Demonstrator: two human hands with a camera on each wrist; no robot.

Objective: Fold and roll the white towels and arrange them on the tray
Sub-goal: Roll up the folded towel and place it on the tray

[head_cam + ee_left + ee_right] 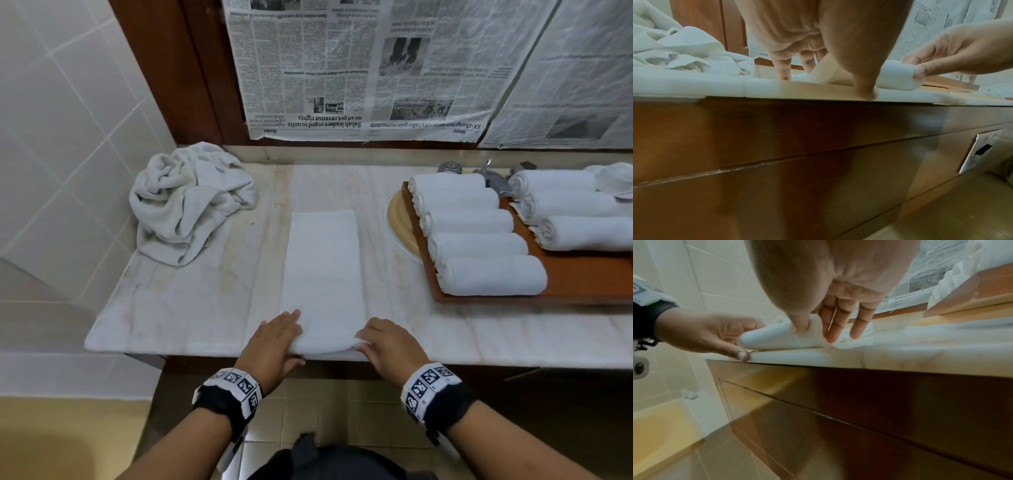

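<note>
A white towel, folded into a long strip, lies on the marble counter in the head view. Its near end is curled up into the start of a roll at the counter's front edge. My left hand holds the left end of that roll, fingers on top and thumb at the edge. My right hand pinches the right end, thumb pressed into the cloth. A wooden tray at the right carries several rolled white towels in two rows.
A crumpled pile of white towels sits at the back left by the tiled wall. The tray rests over a beige basin, with a chrome tap behind it. Newspaper covers the back wall. Brown cabinet fronts lie below the counter.
</note>
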